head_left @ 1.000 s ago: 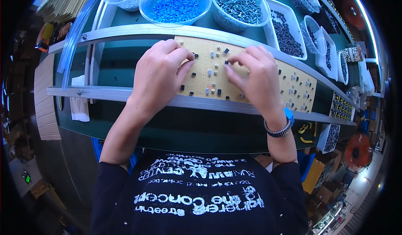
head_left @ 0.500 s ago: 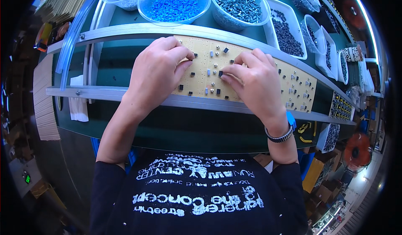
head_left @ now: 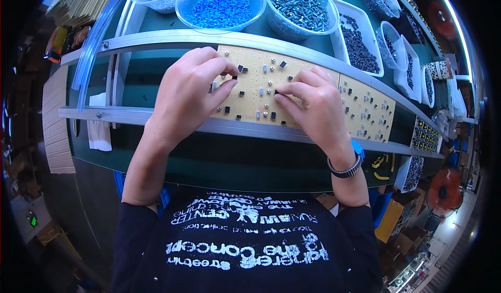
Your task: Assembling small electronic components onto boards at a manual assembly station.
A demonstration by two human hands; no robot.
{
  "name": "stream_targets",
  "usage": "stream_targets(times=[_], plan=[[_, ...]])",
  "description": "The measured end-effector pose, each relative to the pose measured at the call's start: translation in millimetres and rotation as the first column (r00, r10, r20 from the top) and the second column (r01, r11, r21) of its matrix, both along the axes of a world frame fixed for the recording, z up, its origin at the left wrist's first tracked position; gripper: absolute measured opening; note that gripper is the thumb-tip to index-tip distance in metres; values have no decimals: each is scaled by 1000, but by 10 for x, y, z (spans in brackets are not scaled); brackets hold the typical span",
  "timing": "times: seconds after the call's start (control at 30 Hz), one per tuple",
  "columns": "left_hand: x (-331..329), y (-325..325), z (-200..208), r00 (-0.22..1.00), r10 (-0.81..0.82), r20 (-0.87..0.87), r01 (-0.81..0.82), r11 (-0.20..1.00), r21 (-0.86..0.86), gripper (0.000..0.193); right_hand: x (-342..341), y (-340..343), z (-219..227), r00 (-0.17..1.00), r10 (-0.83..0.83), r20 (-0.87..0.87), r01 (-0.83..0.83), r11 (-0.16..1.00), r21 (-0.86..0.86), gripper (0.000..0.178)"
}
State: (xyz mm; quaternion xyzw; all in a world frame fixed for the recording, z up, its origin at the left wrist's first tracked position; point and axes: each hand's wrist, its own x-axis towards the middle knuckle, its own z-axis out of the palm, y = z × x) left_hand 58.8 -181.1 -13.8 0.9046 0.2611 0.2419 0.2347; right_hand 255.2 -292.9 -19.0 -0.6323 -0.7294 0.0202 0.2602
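Observation:
A tan circuit board panel [head_left: 249, 102] lies between two metal rails, dotted with small black, silver and pale blue parts. Over its left end, my left hand [head_left: 193, 86] pinches a small black electronic component [head_left: 235, 78] between thumb and forefinger, just above the board. Farther right, my right hand [head_left: 321, 102] is closed in a pinch on another black component [head_left: 276, 92] at the board's surface; the fingertips cover most of it. Beside the left fingertips, a black part [head_left: 240, 68] stands on the board.
Along the far side stand a tub of blue parts [head_left: 224, 12], a tub of dark metallic parts [head_left: 298, 8] and a white tray of black parts [head_left: 360, 45]. The far rail [head_left: 172, 36] and near rail [head_left: 125, 115] flank the board. Clear tubes [head_left: 90, 66] hang at left.
My left hand has drawn slightly left and toward me, uncovering a black part on the board. My right fingertips have closed over the black component that showed more fully before.

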Motion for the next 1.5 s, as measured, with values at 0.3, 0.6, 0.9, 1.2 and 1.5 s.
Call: stream_targets(times=[0.3, 0.6, 0.9, 1.2, 1.5], plan=[[-43, -27, -82, 999, 10, -41, -9, 1000, 11, 10, 4, 6, 51, 998, -56, -38, 58, 996, 61, 19], [-27, -41, -73, 996, 6, -93, -3, 999, 32, 10, 105, 77, 68, 992, -124, -38, 126, 989, 77, 19], [145, 38, -32, 999, 33, -37, -27, 987, 157, 12, 144, 226, -8, 993, -106, 50, 102, 992, 76, 10], [88, 103, -29, 997, 70, -21, -69, 996, 57, 10, 124, 209, 67, 983, -61, 171, 51, 997, 61, 8], [120, 126, -63, 996, 79, -40, -75, 993, 93, 12, 146, 227, 109, 975, -45, 217, 40, 999, 25, 11]])
